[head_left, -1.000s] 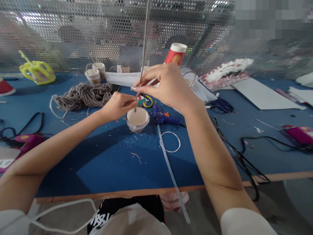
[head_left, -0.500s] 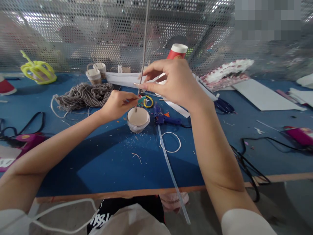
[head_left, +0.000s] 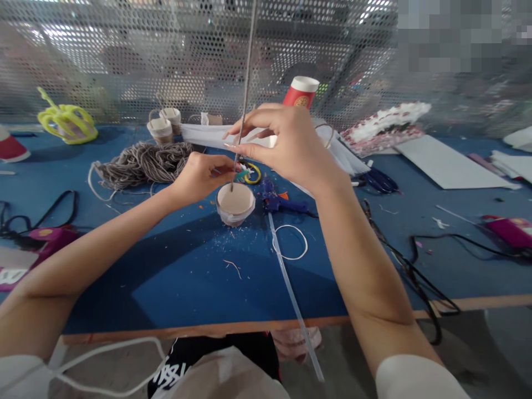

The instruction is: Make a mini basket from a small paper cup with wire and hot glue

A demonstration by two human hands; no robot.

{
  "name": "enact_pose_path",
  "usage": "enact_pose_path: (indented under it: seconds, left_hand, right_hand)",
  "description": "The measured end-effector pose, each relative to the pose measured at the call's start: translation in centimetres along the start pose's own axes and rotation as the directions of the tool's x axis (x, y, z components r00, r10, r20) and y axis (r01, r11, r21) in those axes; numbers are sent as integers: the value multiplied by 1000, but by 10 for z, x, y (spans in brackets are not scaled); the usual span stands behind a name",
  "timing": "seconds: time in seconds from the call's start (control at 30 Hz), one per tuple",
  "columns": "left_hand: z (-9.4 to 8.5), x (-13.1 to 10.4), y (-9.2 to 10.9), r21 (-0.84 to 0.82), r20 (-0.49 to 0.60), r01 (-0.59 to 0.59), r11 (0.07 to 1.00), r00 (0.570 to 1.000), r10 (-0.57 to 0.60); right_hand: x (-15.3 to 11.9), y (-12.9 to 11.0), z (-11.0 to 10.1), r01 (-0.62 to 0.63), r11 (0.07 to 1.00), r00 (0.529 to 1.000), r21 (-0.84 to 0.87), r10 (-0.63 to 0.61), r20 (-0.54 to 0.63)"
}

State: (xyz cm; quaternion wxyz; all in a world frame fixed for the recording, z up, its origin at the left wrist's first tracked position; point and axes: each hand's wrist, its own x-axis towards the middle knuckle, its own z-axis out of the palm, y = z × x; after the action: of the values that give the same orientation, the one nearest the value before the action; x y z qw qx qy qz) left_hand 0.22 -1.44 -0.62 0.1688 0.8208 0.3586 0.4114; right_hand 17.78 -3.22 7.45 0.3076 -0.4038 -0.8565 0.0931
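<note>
A taut grey cord (head_left: 249,66) runs down from the top of the view, its lower end at the inner wall of a small paper cup (head_left: 235,213) wrapped in whitish material. My left hand (head_left: 203,173) pinches the cord just above the cup's rim. A teal piece (head_left: 241,175) shows beside its fingertips; whether they touch it I cannot tell. Higher up, my right hand (head_left: 286,144) has thumb and fingers closed loosely around the cord, their tips reaching past it. A blue glue gun (head_left: 286,204) lies right of the cup, with a clear glue stick (head_left: 291,288) below it.
Grey yarn (head_left: 143,163) lies left of the cup. Behind stand small cups (head_left: 161,130), a red cup (head_left: 301,93) and a perforated metal screen (head_left: 166,50). Yellow-handled scissors (head_left: 252,173), a white ring (head_left: 305,244) and black cables (head_left: 409,266) lie on the blue table (head_left: 174,293).
My right hand has shifted slightly left, its fingertips now further past the cord. My left hand and the cup stay almost where they were.
</note>
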Motion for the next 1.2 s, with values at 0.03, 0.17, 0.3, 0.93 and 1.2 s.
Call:
enact_pose_path:
  seconds: [0.03,0.17,0.3,0.93,1.2]
  left_hand:
    - [1,0,-1,-6,15,0,1000,1000,0]
    - [4,-1,-5,6,41,-6,1000,999,6]
    - [6,-2,-7,44,47,-41,998,998,39]
    - [6,0,-9,96,33,-55,994,998,52]
    - [5,0,-12,253,89,-162,954,986,143]
  right_hand:
    - [0,0,0,4,1000,1000,2,-4,0]
    - [1,0,2,18,1000,1000,14,-18,-1]
    - [1,1,4,8,1000,1000,19,-8,-1]
    - [2,7,7,50,997,999,51,-50,-3]
    - [2,9,8,77,995,997,58,-76,-28]
